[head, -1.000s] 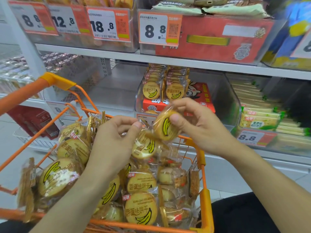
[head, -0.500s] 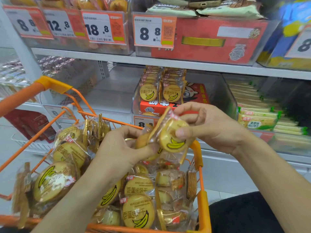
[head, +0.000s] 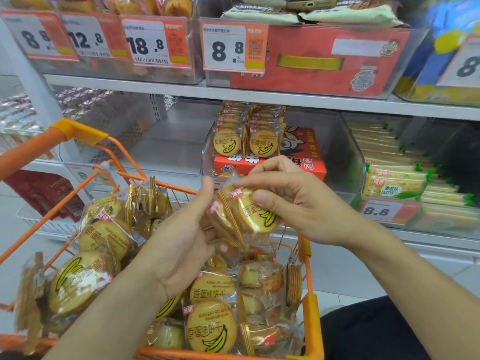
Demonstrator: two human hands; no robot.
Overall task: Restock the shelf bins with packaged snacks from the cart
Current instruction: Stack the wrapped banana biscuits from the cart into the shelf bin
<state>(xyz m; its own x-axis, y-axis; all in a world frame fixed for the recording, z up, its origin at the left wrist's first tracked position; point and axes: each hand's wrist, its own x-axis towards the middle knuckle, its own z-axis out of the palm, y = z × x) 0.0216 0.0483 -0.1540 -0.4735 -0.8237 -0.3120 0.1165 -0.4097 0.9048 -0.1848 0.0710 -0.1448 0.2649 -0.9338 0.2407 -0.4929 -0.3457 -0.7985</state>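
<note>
Hands gather snacks: left hand (head: 181, 245) and right hand (head: 293, 201) pinch banana biscuit packs (head: 244, 214) mid-frame, above the cart (head: 309, 302). Next, I think, lift them into the clear bin (head: 345, 157) just above.

Head view, close, down over cart (head: 310, 302)

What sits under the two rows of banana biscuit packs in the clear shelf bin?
The banana biscuit packs stand on a red carton inside the clear bin. Both hands hide the carton's lower front.
</note>
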